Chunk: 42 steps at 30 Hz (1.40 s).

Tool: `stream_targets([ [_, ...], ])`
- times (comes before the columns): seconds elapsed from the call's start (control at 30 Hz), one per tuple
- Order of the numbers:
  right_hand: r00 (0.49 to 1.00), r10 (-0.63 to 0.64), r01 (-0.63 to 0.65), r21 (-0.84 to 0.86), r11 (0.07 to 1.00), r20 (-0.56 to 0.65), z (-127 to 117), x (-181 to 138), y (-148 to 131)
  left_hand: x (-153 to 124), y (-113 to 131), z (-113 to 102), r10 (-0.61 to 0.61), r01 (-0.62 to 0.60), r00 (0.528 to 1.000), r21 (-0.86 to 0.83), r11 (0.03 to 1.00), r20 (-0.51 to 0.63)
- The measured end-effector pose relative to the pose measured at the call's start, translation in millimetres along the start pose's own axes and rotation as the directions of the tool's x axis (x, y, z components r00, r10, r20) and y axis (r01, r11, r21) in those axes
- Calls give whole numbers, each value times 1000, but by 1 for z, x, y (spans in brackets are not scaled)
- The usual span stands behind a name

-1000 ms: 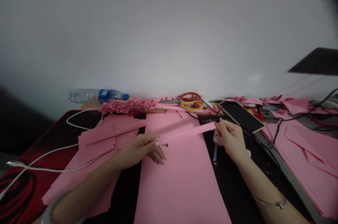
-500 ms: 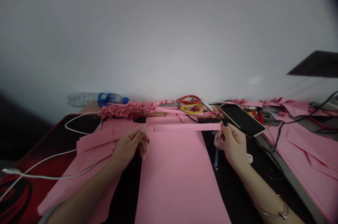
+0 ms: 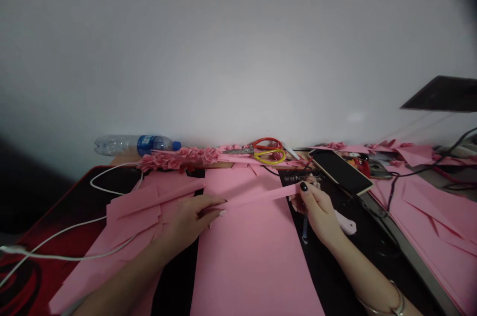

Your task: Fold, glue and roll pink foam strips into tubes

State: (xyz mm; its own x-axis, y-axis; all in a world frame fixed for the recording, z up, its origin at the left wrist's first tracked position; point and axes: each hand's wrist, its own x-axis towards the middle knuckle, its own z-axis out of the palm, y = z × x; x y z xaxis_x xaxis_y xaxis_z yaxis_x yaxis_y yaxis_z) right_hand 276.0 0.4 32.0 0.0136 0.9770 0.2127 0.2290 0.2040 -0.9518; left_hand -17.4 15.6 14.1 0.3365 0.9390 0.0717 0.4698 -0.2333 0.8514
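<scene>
A long narrow pink paper strip stretches between my two hands above a large pink sheet. My left hand pinches the strip's left end, fingers closed. My right hand, with dark nails, grips the right end between thumb and fingers. The strip slopes up from left to right. A small pink-white object lies just right of my right hand.
Scissors with red and yellow handles lie at the back beside a row of pink paper roses. A water bottle lies on its side. A phone, a white cable and pink sheets surround the work area.
The strip was held level and farther back half a second ago; now its left end has dropped toward me and both hands have moved nearer, my left hand pinching the strip again.
</scene>
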Motion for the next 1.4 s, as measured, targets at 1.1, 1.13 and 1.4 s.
stream_targets([
  [1.1, 980, 1, 57, -287, 956, 197, 11, -2, -12, -5, -9, -3, 300, -355, 935, 478, 803, 190],
  [1.13, 982, 1, 53, -286, 957, 188, 11, -2, -11, -5, -9, -4, 292, -348, 937, 486, 802, 189],
  [1.4, 999, -20, 32, -329, 944, 39, 4, 0, -7, 2, -9, -33, 243, -262, 964, 520, 813, 106],
])
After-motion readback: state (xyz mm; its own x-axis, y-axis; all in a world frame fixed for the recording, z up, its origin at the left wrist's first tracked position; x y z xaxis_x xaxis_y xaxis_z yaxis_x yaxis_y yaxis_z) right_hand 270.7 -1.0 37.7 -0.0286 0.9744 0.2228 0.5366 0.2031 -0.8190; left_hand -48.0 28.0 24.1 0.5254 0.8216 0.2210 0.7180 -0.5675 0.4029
